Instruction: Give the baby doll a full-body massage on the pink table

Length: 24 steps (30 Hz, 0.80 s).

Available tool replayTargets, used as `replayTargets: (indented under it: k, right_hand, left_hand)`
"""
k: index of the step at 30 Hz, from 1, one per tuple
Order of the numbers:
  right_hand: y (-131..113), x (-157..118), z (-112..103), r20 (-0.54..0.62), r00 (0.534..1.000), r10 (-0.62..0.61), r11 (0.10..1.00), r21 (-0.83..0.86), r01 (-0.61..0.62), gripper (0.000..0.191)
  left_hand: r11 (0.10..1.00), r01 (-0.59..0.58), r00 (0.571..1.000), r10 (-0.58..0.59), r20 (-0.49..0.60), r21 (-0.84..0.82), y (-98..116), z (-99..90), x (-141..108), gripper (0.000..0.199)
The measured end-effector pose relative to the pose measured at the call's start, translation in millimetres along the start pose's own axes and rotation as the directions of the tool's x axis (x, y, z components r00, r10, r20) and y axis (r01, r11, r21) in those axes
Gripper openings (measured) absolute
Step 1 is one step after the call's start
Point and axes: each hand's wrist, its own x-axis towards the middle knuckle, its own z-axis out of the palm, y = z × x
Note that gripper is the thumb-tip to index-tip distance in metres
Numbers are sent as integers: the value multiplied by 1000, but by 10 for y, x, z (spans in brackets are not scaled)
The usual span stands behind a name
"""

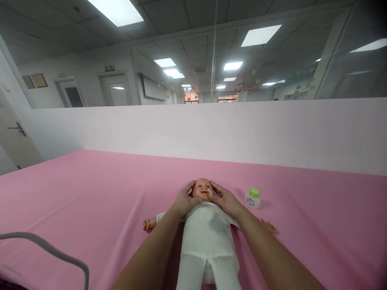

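A baby doll [208, 233] in white clothes lies on its back on a pink sheet [99, 193], its head toward the far wall and its arms spread out. My left hand [186, 199] and my right hand [225, 198] cup the two sides of the doll's head, thumbs resting near its chin and cheeks. The fingertips reach up beside the temples, and part of the fingers is hidden behind the head. To the right of my right hand stands a small clear jar [252, 199] with a green lid.
A grey cable or tube [51, 250] curves over the sheet at the lower left. Beyond the sheet runs a low white wall [193, 129] with glass above it. A door [18, 141] with a handle is at the far left.
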Motion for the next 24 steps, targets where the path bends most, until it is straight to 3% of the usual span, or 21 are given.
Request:
replayTargets:
  k: [4, 8, 16, 24]
  right_hand:
    - [72, 6, 92, -64, 998, 9, 1000, -27, -11, 104]
    - [106, -2, 135, -117, 993, -15, 997, -72, 6, 106]
    - [49, -30, 86, -72, 997, -10, 998, -63, 6, 106]
    - [63, -20, -6, -38, 999, -34, 999, -35, 33, 101]
  left_hand:
    - [995, 3, 999, 2, -49, 103, 16, 62, -21, 117]
    - [978, -15, 995, 36, -96, 206, 49, 99, -38, 111]
    - [946, -8, 993, 45, -108, 323, 80, 118, -39, 112]
    - [968, 7, 997, 13, -77, 252, 36, 82, -11, 112]
